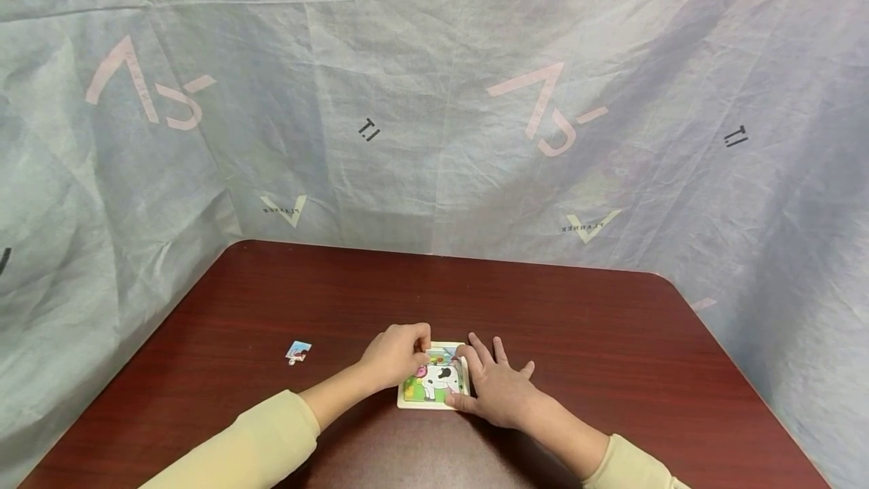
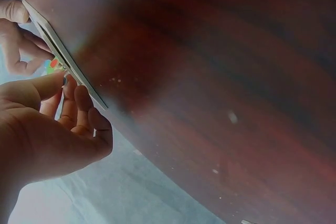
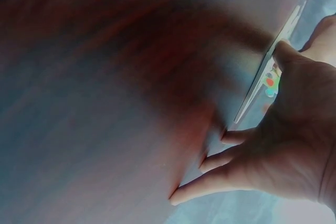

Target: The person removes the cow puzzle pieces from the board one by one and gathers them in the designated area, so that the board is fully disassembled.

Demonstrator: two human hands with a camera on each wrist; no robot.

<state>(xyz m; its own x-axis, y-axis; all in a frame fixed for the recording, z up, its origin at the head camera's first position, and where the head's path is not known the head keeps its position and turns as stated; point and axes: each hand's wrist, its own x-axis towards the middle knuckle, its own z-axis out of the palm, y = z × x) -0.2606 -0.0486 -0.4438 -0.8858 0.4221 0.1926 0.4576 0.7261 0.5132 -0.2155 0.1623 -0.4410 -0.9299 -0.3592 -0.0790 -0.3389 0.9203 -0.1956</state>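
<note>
A small jigsaw puzzle (image 1: 434, 382) with a cow picture lies in a pale frame (image 1: 434, 406) on the table. Over its upper left part, my left hand (image 1: 397, 353) pinches a small puzzle piece (image 2: 65, 81) between thumb and forefinger; the fingers hide most of that piece. My right hand (image 1: 502, 389) rests at the frame's right side, thumb on the lower right corner area and forefinger near the upper right. Its other fingers (image 3: 210, 184) spread straight onto the table. A loose puzzle piece (image 1: 298, 352), blue with brown, lies apart to the left.
The dark red-brown table (image 1: 577, 323) has rounded far corners. Grey printed fabric (image 1: 407, 96) hangs behind it and along both sides.
</note>
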